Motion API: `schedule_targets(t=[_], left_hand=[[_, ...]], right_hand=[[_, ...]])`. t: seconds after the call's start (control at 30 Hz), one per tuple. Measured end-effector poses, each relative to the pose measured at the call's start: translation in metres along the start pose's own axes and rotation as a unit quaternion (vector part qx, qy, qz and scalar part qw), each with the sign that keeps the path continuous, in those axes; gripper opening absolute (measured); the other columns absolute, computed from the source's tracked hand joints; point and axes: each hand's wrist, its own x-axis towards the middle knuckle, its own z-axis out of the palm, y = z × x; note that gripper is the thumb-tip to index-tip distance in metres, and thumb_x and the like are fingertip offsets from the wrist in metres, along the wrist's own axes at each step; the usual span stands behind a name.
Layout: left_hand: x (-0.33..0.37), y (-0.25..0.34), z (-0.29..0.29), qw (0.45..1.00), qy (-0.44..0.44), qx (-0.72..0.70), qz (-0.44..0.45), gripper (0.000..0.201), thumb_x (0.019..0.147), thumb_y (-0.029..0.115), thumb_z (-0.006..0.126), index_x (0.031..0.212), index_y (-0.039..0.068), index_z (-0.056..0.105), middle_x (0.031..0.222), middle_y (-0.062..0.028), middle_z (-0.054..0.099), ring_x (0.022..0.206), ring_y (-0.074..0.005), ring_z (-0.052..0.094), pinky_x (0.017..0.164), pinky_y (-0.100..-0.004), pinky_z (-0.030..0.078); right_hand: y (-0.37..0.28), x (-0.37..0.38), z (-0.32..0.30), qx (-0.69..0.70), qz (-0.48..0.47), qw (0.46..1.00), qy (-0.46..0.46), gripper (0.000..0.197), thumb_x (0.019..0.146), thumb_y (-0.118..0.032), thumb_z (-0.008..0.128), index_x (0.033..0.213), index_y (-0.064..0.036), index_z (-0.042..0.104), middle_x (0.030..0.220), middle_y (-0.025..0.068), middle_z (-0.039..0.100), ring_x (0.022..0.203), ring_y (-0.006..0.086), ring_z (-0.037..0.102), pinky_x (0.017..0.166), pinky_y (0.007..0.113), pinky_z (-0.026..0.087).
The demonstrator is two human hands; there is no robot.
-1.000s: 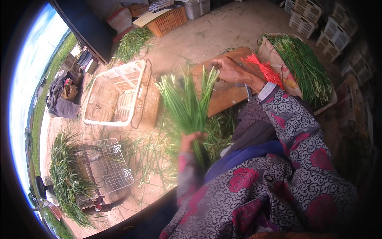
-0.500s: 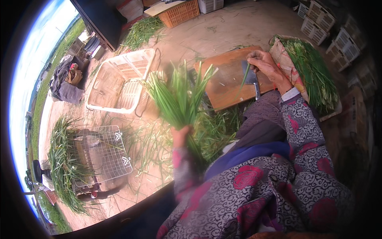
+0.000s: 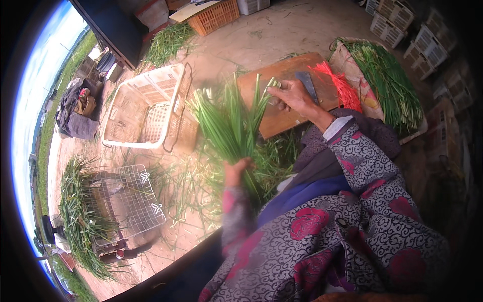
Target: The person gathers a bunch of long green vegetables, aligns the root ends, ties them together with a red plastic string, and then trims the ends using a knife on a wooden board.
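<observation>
My left hand (image 3: 237,170) is closed around a thick bunch of chives (image 3: 229,126), long green leaves whose pale ends fan out upward. At the bunch's upper right my right hand (image 3: 294,96) has its thumb and fingers pinched on the pale tip of some chive stalks (image 3: 271,84). Beneath that hand is a brown wooden board (image 3: 279,121). A knife with a broad dark blade (image 3: 308,84) lies on the board, its handle hidden behind my right hand. Red plastic strings (image 3: 342,86) spread over the board's right edge.
A lined crate (image 3: 347,65) at the right is heaped with chives (image 3: 387,83). An off-white plastic basket (image 3: 136,146) stands left of my bunch. Lower left, a wire rack (image 3: 143,201) adjoins piled greens (image 3: 83,216). Loose leaves (image 3: 191,186) litter the floor. An orange crate (image 3: 216,19) sits behind.
My right hand has come left and down from above the board to the bunch's pale ends, bringing its single stalk there. The red strings now show fully. The view has shifted slightly.
</observation>
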Motion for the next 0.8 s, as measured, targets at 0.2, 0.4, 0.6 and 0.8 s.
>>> schedule_targets(t=[0.2, 0.4, 0.6, 0.8], left_hand=[[0.003, -0.016, 0.01, 0.999, -0.023, -0.02, -0.032, 0.024, 0.078, -0.002, 0.069, 0.101, -0.004, 0.061, 0.074, -0.0087, 0.065, 0.054, -0.018, 0.06, 0.05, -0.0272, 0.049], [0.003, -0.002, 0.007, 0.998, -0.027, -0.042, -0.03, 0.022, 0.078, -0.002, 0.068, 0.099, -0.003, 0.062, 0.071, -0.0076, 0.063, 0.053, -0.0165, 0.059, 0.049, -0.0261, 0.048], [0.004, 0.005, 0.001, 0.998, -0.026, 0.018, -0.051, 0.025, 0.076, -0.001, 0.073, 0.099, -0.001, 0.064, 0.074, -0.005, 0.065, 0.055, -0.0156, 0.06, 0.05, -0.0259, 0.049], [-0.005, 0.002, 0.004, 0.997, -0.06, 0.022, -0.047, 0.035, 0.072, 0.006, 0.076, 0.105, -0.001, 0.065, 0.081, -0.0083, 0.069, 0.062, -0.0183, 0.064, 0.058, -0.0291, 0.053]], right_hand=[[0.018, -0.01, 0.015, -0.263, -0.269, 0.92, 0.108, 0.029, 0.089, -0.032, 0.072, 0.083, -0.0049, 0.066, 0.067, 0.021, 0.06, 0.062, 0.042, 0.06, 0.055, 0.048, 0.045], [0.034, -0.102, 0.059, -0.272, -0.205, 0.797, -0.499, 0.031, 0.087, -0.029, 0.065, 0.079, 0.0006, 0.067, 0.069, 0.0227, 0.064, 0.064, 0.0383, 0.064, 0.062, 0.048, 0.048], [0.003, -0.098, 0.032, -0.223, -0.211, 0.851, -0.425, 0.033, 0.087, -0.024, 0.067, 0.111, -0.0016, 0.064, 0.092, 0.0211, 0.067, 0.082, 0.0291, 0.067, 0.072, 0.043, 0.053], [-0.072, -0.015, 0.03, -0.223, -0.198, 0.942, -0.153, 0.045, 0.084, -0.019, 0.071, 0.121, 0.0038, 0.057, 0.093, 0.0239, 0.069, 0.086, 0.0374, 0.069, 0.076, 0.046, 0.054]])
